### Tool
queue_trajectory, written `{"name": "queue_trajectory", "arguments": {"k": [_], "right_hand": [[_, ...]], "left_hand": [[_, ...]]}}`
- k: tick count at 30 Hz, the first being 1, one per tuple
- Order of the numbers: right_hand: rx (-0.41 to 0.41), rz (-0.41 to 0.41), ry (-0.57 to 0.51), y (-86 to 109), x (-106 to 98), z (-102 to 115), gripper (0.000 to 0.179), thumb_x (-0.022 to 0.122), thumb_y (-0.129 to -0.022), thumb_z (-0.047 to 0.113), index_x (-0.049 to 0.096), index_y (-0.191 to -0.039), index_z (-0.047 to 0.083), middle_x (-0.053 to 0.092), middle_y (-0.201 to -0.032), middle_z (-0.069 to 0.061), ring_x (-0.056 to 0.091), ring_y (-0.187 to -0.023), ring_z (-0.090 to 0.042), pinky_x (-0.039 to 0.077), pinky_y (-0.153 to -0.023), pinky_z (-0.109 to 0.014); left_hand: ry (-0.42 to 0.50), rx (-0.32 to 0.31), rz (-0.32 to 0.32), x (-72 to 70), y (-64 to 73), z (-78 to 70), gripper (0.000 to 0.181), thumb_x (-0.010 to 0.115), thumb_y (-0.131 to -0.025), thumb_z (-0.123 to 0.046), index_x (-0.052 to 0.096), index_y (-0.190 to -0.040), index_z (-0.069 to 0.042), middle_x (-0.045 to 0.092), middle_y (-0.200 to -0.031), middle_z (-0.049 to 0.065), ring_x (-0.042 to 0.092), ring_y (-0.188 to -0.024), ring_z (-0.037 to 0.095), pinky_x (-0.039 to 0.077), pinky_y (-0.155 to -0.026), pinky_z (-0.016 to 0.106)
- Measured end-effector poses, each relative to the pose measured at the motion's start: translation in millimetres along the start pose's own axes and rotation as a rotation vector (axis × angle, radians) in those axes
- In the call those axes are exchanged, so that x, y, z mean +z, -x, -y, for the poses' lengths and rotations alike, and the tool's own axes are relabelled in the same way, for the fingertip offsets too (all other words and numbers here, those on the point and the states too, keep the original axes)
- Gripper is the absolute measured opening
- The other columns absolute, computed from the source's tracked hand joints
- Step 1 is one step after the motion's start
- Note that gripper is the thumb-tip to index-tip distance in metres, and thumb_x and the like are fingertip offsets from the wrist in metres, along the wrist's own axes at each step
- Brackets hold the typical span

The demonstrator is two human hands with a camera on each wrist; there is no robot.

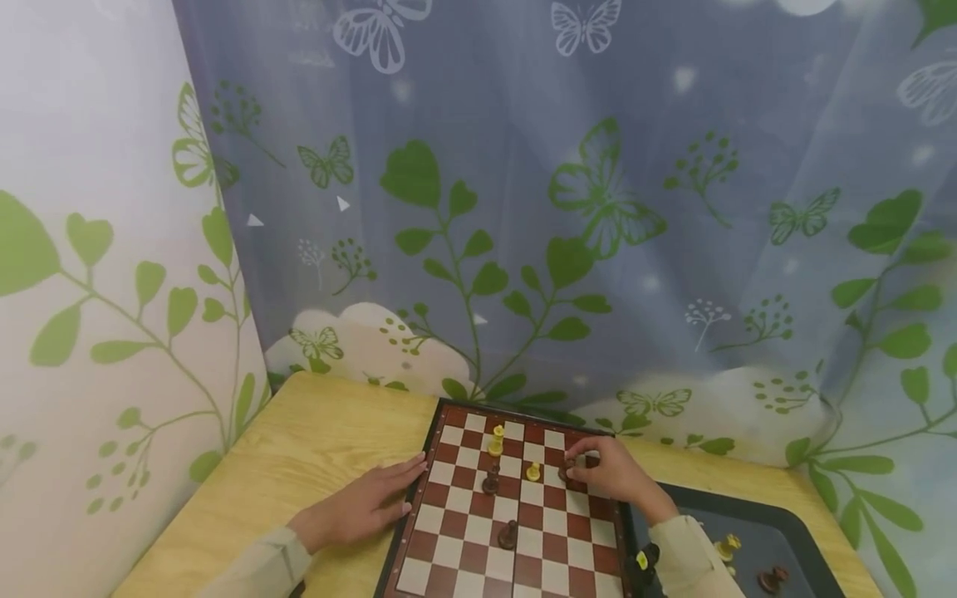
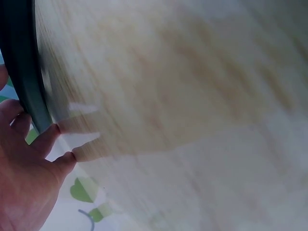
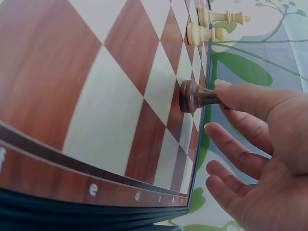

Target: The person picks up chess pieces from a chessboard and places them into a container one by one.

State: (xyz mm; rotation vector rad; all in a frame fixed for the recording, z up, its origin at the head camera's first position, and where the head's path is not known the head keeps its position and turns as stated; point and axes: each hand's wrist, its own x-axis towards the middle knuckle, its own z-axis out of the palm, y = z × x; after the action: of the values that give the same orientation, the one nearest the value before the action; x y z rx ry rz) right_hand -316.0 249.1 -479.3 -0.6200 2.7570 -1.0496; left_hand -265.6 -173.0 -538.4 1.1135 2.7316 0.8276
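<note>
A chessboard (image 1: 465, 526) with red-brown and cream squares lies on the table. My right hand (image 1: 615, 475) is over its far right part, thumb and finger pinching the top of a dark brown chess piece (image 3: 192, 97). The fingers hide that top; its round base is at the board in the right wrist view. My left hand (image 1: 366, 502) touches the board's left edge with its fingers extended. A cream pawn (image 1: 533, 472) and a cream king (image 1: 497, 441) stand left of the right hand. Two more dark pieces, one mid-board (image 1: 490, 479) and one nearer (image 1: 508, 535), stand upright.
A black tray (image 1: 785, 519) sits right of the board, under the right forearm, with a cream piece (image 1: 728, 546) and a dark piece (image 1: 773, 579) in it. Wooden tabletop (image 1: 351, 423) shows on the left. A leaf-patterned curtain (image 1: 478, 208) hangs behind the table.
</note>
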Motion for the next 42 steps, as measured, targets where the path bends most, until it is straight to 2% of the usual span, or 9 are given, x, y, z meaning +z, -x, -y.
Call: {"name": "queue_trajectory", "arguments": {"k": [3,7,13,17,19,20,23,26,42], "right_hand": [[-0.018,0.004,0.014,0.1,0.3,-3.2,0.018,0.077,-0.090,0.010,0.074,-0.106,0.002,0.070,-0.110,-0.012,0.064,-0.103,-0.039,0.055,-0.081,-0.045],[-0.047,0.004,0.019,1.8,-1.3,-6.6,0.019,0.079,-0.088,0.010,0.075,-0.105,0.003,0.071,-0.107,-0.010,0.065,-0.102,-0.037,0.056,-0.084,-0.050],[-0.006,-0.016,-0.044,8.3,-7.4,-1.1,0.014,0.075,-0.092,0.013,0.073,-0.105,0.006,0.068,-0.115,-0.013,0.063,-0.107,-0.038,0.053,-0.078,-0.040],[-0.020,-0.047,-0.023,12.1,-13.8,5.0,0.019,0.073,-0.094,0.013,0.073,-0.111,0.004,0.068,-0.118,-0.015,0.055,-0.065,-0.019,0.045,-0.062,-0.029],[-0.021,-0.057,-0.010,14.2,-16.0,6.5,0.022,0.073,-0.094,0.012,0.073,-0.113,0.003,0.068,-0.119,-0.016,0.043,-0.057,-0.014,0.040,-0.058,-0.030],[-0.014,-0.062,-0.008,15.6,-17.0,7.2,0.022,0.073,-0.094,0.012,0.073,-0.114,0.003,0.068,-0.119,-0.015,0.043,-0.057,-0.013,0.043,-0.059,-0.032],[-0.007,-0.076,0.001,21.4,-20.5,9.3,0.023,0.074,-0.093,0.012,0.073,-0.114,0.004,0.069,-0.122,-0.015,0.065,-0.088,-0.026,0.055,-0.080,-0.047],[-0.012,-0.099,0.002,29.1,-24.8,12.4,0.021,0.074,-0.093,0.011,0.073,-0.113,0.006,0.068,-0.123,-0.015,0.060,-0.119,-0.040,0.049,-0.098,-0.062],[0.028,-0.201,0.065,61.4,-37.8,21.5,0.020,0.080,-0.088,0.016,0.077,-0.108,0.013,0.067,-0.129,-0.016,0.056,-0.125,-0.044,0.045,-0.101,-0.066]], "left_hand": [[-0.006,0.000,0.006,0.5,-0.4,0.6,0.061,0.044,-0.109,-0.035,0.033,-0.157,0.002,0.028,-0.165,0.019,0.035,-0.147,0.044,0.029,-0.113,0.071],[-0.010,-0.006,0.013,0.8,-0.3,0.8,0.061,0.044,-0.109,-0.035,0.033,-0.157,0.002,0.027,-0.166,0.018,0.035,-0.147,0.043,0.030,-0.113,0.070],[-0.005,-0.011,0.021,0.3,0.9,-0.3,0.061,0.044,-0.109,-0.034,0.033,-0.157,0.001,0.027,-0.166,0.018,0.035,-0.147,0.043,0.030,-0.113,0.070],[-0.009,-0.001,0.007,-0.9,0.4,0.1,0.061,0.045,-0.109,-0.034,0.033,-0.157,0.002,0.028,-0.165,0.019,0.035,-0.147,0.043,0.030,-0.114,0.069],[-0.017,0.002,0.000,-1.1,0.1,0.2,0.061,0.045,-0.109,-0.033,0.033,-0.157,0.002,0.028,-0.165,0.019,0.035,-0.147,0.043,0.030,-0.114,0.068],[-0.019,0.004,-0.003,-1.1,0.0,0.1,0.060,0.046,-0.109,-0.033,0.033,-0.156,0.002,0.028,-0.165,0.019,0.035,-0.147,0.043,0.031,-0.114,0.068],[-0.021,0.004,-0.003,-0.7,0.0,-0.1,0.061,0.046,-0.109,-0.033,0.033,-0.156,0.003,0.028,-0.165,0.019,0.035,-0.147,0.044,0.030,-0.114,0.069],[-0.013,0.004,-0.008,0.0,-0.3,-0.3,0.060,0.046,-0.109,-0.033,0.033,-0.156,0.003,0.028,-0.165,0.020,0.035,-0.146,0.045,0.030,-0.113,0.070],[-0.011,-0.004,0.005,-0.4,-1.1,-1.1,0.061,0.045,-0.109,-0.033,0.033,-0.156,0.004,0.027,-0.165,0.021,0.035,-0.146,0.046,0.030,-0.113,0.070]]}}
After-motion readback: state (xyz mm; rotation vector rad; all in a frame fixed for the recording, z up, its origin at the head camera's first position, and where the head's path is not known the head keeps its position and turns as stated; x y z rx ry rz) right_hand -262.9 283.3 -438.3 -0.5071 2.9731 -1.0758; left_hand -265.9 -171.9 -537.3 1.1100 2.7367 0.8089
